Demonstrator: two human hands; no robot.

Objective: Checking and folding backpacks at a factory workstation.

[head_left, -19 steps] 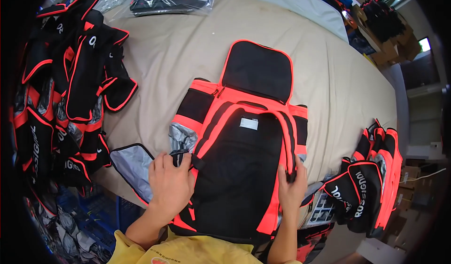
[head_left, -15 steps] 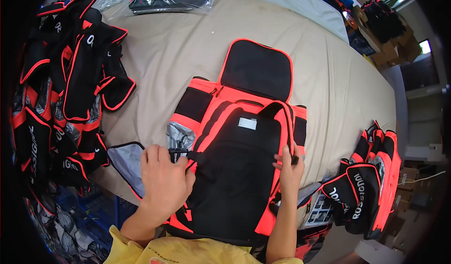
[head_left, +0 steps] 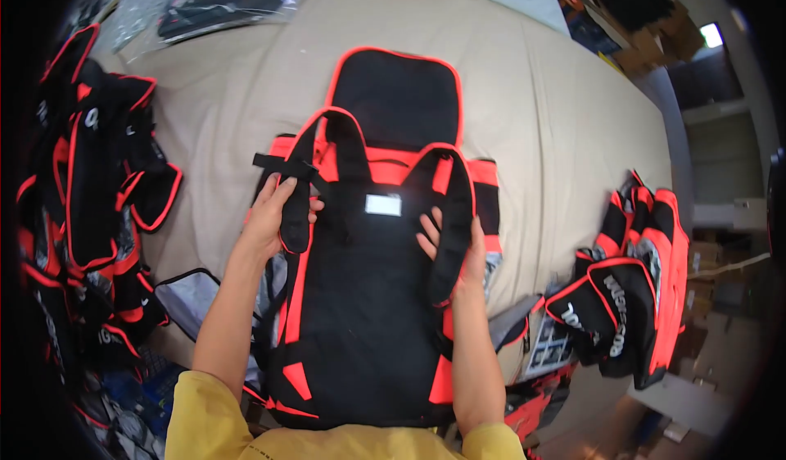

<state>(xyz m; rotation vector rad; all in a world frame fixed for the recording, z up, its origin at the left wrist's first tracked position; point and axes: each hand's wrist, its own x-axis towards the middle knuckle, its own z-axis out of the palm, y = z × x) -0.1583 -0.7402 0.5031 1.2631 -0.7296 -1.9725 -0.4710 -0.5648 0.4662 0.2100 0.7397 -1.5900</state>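
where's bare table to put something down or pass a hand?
Free: beige table cloth right of the black-and-red backpack, up to the small pile of packs; also the strip above its top flap and the patch between it and the left stack of packs. Crowded: the left edge, near right corner, and around both hands on the straps.

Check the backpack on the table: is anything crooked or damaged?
No damage shows. The black and orange backpack lies flat, hanging over the table edge. Left hand and right hand each hold a shoulder strap.
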